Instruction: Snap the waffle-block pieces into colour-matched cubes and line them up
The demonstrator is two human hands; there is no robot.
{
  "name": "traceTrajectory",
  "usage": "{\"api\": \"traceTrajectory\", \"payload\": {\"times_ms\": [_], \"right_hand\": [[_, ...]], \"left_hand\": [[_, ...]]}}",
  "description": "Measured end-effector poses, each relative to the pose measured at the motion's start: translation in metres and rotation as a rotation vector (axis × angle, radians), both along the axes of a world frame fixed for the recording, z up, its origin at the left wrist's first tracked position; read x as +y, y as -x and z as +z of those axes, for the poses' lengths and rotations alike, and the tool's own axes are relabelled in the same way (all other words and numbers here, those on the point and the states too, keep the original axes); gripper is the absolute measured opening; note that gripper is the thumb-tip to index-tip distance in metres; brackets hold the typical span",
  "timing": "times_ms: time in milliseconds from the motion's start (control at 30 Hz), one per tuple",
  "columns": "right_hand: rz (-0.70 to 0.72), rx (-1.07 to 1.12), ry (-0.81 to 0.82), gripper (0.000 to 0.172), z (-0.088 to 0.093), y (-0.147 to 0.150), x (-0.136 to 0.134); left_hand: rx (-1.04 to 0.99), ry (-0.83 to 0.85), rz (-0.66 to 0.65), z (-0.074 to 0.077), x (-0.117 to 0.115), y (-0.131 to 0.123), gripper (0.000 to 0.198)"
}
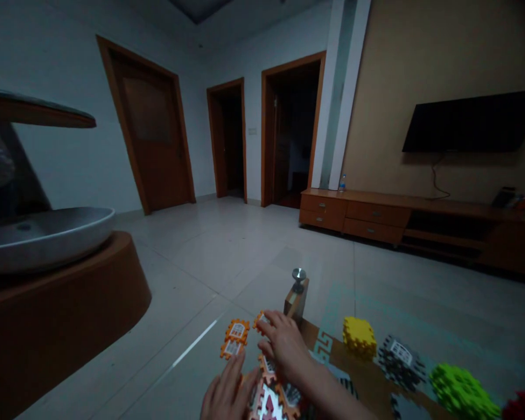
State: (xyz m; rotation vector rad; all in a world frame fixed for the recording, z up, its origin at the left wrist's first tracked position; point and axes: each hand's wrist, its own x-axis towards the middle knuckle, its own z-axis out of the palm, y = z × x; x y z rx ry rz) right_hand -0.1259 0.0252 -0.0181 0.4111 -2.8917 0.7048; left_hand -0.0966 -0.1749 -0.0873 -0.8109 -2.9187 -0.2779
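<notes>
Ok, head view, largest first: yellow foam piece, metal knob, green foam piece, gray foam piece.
Green foam piece, gray foam piece, yellow foam piece, metal knob. Green is nearest the camera, so green over gray is unsure.

Dim, bluish room light; strong wide-angle distortion bends the edges, with deep shadows.

Home living room, pretty clearly. Flat-screen TV (470,121) mounted on the wall, long low wooden TV cabinet (354,213) with drawers beneath it, cable hanging down. Brown wooden doors (151,137) in the white walls, pale tile floor (210,245), foam puzzle tiles (236,332) on a patterned floor mat (328,344).
</notes>
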Motion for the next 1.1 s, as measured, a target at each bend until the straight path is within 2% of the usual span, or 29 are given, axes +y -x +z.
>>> {"api": "traceTrajectory", "payload": {"times_ms": [67,133,200,300,367,500,600,700,800,900,1000,1100], "right_hand": [[0.006,-0.013,-0.019,0.037,-0.010,-0.009,0.005],[0.004,-0.031,-0.051,0.041,-0.014,-0.033,0.014],[-0.007,-0.077,-0.072,0.043,-0.013,-0.062,0.025],[-0.030,-0.152,-0.075,0.049,-0.010,-0.107,0.037],[-0.032,-0.170,-0.083,0.053,-0.010,-0.132,0.042],[-0.045,-0.099,-0.119,0.059,-0.019,-0.173,0.054],[-0.053,-0.010,-0.149,0.061,-0.031,-0.200,0.065],[-0.044,0.047,-0.170,0.056,-0.039,-0.223,0.079],[-0.059,0.024,-0.150,0.045,-0.036,-0.240,0.090],[-0.143,-0.045,-0.082,0.035,-0.024,-0.247,0.091],[-0.278,-0.113,-0.042,0.044,-0.012,-0.244,0.086],[-0.342,-0.142,-0.036,0.047,-0.004,-0.237,0.080]], "left_hand": [[0.054,-0.056,0.082,0.013,-0.001,0.006,0.062],[-0.004,-0.037,0.145,0.032,0.004,0.013,0.057],[-0.093,0.015,0.123,0.049,0.015,0.017,0.056],[-0.186,0.038,-0.010,0.066,0.034,0.015,0.057],[-0.210,0.018,-0.099,0.069,0.043,0.009,0.058],[-0.254,-0.018,-0.256,0.068,0.052,0.001,0.059],[-0.287,-0.069,-0.460,0.068,0.058,0.002,0.060],[-0.321,-0.092,-0.570,0.075,0.068,0.006,0.049],[-0.301,-0.096,-0.489,0.084,0.083,0.009,0.026],[-0.234,-0.099,-0.379,0.087,0.102,0.010,0.020],[-0.201,-0.074,-0.324,0.087,0.119,0.010,0.015],[-0.177,-0.066,-0.308,0.093,0.129,0.005,0.021]]}}
